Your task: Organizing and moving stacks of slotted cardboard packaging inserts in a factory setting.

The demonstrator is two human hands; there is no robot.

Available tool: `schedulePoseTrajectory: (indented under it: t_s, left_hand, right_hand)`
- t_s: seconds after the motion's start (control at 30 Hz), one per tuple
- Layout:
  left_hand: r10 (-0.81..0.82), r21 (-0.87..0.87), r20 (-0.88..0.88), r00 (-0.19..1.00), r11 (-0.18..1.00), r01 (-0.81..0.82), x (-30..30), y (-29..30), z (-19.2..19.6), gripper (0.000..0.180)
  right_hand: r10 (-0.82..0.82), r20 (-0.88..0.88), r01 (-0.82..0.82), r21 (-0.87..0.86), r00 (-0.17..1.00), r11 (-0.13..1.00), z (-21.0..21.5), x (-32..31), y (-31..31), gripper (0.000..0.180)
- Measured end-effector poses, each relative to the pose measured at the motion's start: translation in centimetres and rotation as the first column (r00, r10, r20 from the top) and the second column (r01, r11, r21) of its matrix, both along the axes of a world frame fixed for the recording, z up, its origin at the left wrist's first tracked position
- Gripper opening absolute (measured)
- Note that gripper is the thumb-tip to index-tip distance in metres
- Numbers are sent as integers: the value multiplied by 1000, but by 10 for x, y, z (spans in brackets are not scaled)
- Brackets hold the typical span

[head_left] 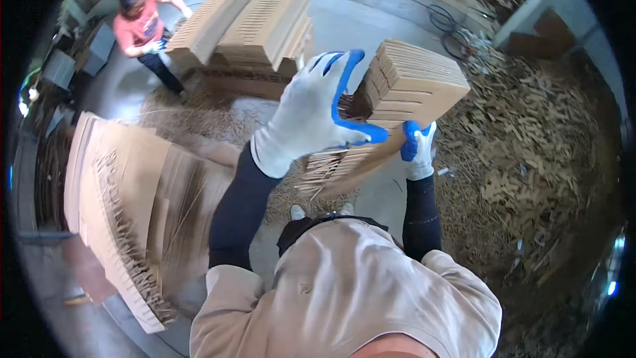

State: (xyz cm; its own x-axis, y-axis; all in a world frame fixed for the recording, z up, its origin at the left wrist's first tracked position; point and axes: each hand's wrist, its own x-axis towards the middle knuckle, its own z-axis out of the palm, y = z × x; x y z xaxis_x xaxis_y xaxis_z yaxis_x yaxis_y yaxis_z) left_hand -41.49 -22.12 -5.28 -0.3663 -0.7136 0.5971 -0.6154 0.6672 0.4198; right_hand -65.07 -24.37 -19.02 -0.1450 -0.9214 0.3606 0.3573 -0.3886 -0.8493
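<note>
In front of me stands a thick stack of slotted brown cardboard sheets [430, 89], tilted, with rows of slits along its near and left sides. My right hand [419, 149], in a white glove with blue coating, is closed on the near right edge of this stack. To the left of the stack, my left hand [315, 109], gloved the same way, is raised with thumb and fingers spread wide. Nothing shows between them. Below that hand, thin cardboard strips [324, 169] stick out from the lower part of the stack.
More cardboard stacks [265, 16] stand at the far left, where a co-worker in a pink shirt [142, 26] reaches toward them. A large ragged-edged stack [126, 199] rises at near left. Scrap cardboard [523, 159] covers the floor on the right, near a coiled black hose [444, 18].
</note>
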Motion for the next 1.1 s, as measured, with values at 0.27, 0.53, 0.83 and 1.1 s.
schedulePoseTrajectory:
  t_s: [0.27, 0.53, 0.83, 1.1]
  left_hand:
    - [-134, 354, 520, 843, 932, -71, -6, -9, -9, 80]
    - [-173, 262, 709, 684, 965, -28, 10, 3, -16, 81]
    - [-272, 228, 603, 750, 960, 164, 23, 15, -12, 76]
    - [-285, 90, 102, 953, 957, 277, 26, 32, -37, 59]
  right_hand:
    - [-148, -135, 162, 99, 980, 982, -5, -10, 21, 52]
    - [-179, -90, 183, 32, 980, 983, -6, 13, 39, 57]
    - [64, -92, -58, 67, 994, 996, -47, -1, 41, 96]
    - [277, 120, -282, 23, 953, 959, -52, 16, 43, 85]
